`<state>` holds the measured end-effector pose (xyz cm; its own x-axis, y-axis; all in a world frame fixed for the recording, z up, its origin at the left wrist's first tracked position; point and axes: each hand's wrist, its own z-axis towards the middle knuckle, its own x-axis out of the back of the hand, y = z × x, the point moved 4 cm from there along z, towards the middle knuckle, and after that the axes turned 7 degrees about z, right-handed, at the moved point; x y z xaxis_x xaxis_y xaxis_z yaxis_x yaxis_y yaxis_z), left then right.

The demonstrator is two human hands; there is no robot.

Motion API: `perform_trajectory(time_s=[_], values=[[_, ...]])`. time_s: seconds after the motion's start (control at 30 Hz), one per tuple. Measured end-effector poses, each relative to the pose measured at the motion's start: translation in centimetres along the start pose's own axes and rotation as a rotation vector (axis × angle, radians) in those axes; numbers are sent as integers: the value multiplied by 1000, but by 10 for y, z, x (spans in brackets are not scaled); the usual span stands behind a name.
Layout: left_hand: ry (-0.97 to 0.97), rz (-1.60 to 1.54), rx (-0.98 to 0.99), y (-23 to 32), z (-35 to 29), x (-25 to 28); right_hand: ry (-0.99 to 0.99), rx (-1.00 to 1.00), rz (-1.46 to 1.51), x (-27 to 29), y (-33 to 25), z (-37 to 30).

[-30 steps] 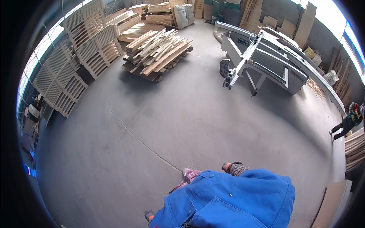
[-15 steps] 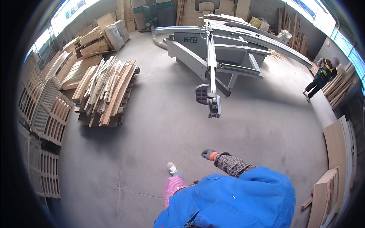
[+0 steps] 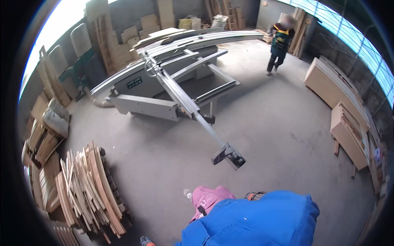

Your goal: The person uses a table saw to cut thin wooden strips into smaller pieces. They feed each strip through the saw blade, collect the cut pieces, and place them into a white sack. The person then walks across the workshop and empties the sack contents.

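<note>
My left hand [image 3: 145, 240], in a grey glove with an orange cuff, shows at the lower edge, right of a stack of wood strips [image 3: 88, 192]. Its fingers are too small and cut off to read. Nothing is seen in it. My right hand [image 3: 248, 196] is mostly hidden behind my blue jacket; only a bit of orange cuff and patterned sleeve shows. Ahead stands a large grey sliding table saw [image 3: 143, 107], its long arm reaching toward me and ending in a dark bracket [image 3: 229, 156]. Neither hand touches it.
A person [image 3: 280, 43] in a dark vest walks at the far right. Wooden panels and boxes [image 3: 334, 88] lean along the right side. Boards and sacks [image 3: 56, 117] stand at the left. Grey concrete floor [image 3: 266, 123] lies between. A hose [image 3: 102, 103] runs by the saw.
My view has swung to the right, and the saw now sits nearer and further left. My right hand has dropped back behind the jacket. My left hand has come into view.
</note>
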<state>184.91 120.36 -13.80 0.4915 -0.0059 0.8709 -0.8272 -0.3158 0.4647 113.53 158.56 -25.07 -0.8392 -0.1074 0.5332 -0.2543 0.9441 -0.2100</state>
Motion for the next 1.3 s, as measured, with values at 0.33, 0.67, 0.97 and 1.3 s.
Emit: perform_trajectory(time_s=[0.33, 0.67, 0.97, 1.3], values=[[-404, 138, -519, 313, 180, -146, 199, 310, 226, 14, -293, 26], [-667, 245, -828, 443, 234, -206, 411, -196, 233, -32, -238, 14], [-729, 319, -801, 421, 336, -197, 271, -306, 424, -107, -318, -41], [-780, 340, -765, 391, 393, -191, 475, -127, 492, -64, -433, -32]])
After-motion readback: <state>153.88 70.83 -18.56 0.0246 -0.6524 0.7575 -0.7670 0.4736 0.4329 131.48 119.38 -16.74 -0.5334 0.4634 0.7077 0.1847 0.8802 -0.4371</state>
